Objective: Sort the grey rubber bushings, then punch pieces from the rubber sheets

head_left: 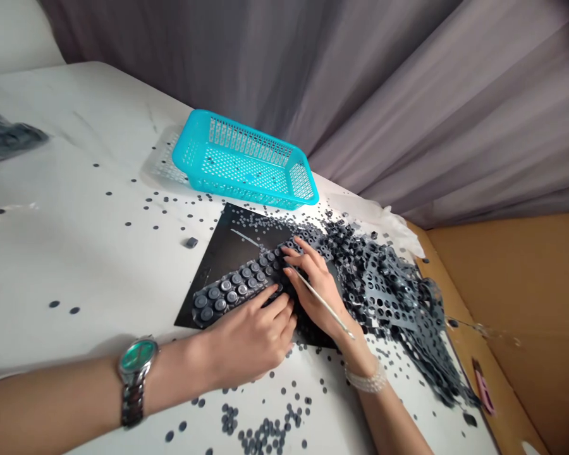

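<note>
A long dark strip with rows of round raised studs (226, 286) lies slantwise on a black mat (208, 262). My left hand (251, 335), its wrist wearing a watch, rests along the near edge of the strip, fingers bent and pressed onto it. My right hand (315, 284), with a beaded bracelet at the wrist, is closed round a thin pale stick (325, 304) over the strip's far part. The stick's upper end points back over the wrist; its tip is hidden by the fingers.
A blue perforated basket (246, 189) stands beyond the mat. Dark perforated scraps (389, 291) are heaped at the right, and small dark discs (265, 436) are scattered over the white table (99, 253). A pink-handled cutter (484, 392) lies at the far right, a dark bag (9, 136) at the left.
</note>
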Available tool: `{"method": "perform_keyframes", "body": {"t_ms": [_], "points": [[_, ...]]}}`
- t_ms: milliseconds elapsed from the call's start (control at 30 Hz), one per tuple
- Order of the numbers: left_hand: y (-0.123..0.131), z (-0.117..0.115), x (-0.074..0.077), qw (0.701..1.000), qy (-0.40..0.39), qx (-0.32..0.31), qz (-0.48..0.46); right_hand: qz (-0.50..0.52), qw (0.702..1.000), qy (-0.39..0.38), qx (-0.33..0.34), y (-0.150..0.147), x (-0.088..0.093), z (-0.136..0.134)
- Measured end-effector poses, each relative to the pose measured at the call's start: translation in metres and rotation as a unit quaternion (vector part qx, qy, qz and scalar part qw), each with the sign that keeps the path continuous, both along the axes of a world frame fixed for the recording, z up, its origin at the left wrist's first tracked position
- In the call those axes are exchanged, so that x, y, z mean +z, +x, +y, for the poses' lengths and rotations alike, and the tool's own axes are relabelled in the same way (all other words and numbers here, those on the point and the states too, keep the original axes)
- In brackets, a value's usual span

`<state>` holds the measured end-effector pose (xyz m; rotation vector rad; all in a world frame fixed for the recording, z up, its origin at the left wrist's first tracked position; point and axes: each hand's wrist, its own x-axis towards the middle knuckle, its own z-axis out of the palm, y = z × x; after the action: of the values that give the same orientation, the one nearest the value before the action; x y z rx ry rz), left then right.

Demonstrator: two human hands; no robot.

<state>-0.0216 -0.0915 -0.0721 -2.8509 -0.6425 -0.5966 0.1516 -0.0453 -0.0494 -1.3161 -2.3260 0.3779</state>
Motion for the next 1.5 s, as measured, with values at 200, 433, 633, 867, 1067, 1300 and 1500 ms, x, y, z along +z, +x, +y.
{"method": "perform_keyframes", "body": {"t_ms": [200,433,633,867,1067,1300,1500], "points": [[0.001,0.0,-0.001,1.0,-0.008,-0.001,-0.022,0.0,1.0,0.001,0.013,0.0,0.003,0.0],[0.0,0.0,-0.002,1.0,-0.005,-0.001,-0.017,-0.042,0.998,0.044,0.031,-0.002,0.0,0.003],[0.001,0.001,0.001,1.0,0.001,0.009,-0.006,-0.108,0.986,0.112,0.068,-0.005,-0.005,0.008],[-0.001,0.0,0.002,1.0,-0.006,0.01,-0.005,-0.021,0.977,0.177,-0.118,0.021,0.0,0.018],[-0.001,0.001,0.001,1.0,-0.006,0.01,-0.004,-0.038,0.981,0.127,-0.14,0.035,0.005,0.017],[0.0,0.001,0.002,1.0,0.001,0.01,-0.012,0.028,0.998,-0.047,0.015,0.005,0.013,-0.011],[-0.001,0.001,0.004,1.0,0.006,0.0,-0.003,0.036,0.998,-0.044,0.024,0.009,0.004,-0.019]]}}
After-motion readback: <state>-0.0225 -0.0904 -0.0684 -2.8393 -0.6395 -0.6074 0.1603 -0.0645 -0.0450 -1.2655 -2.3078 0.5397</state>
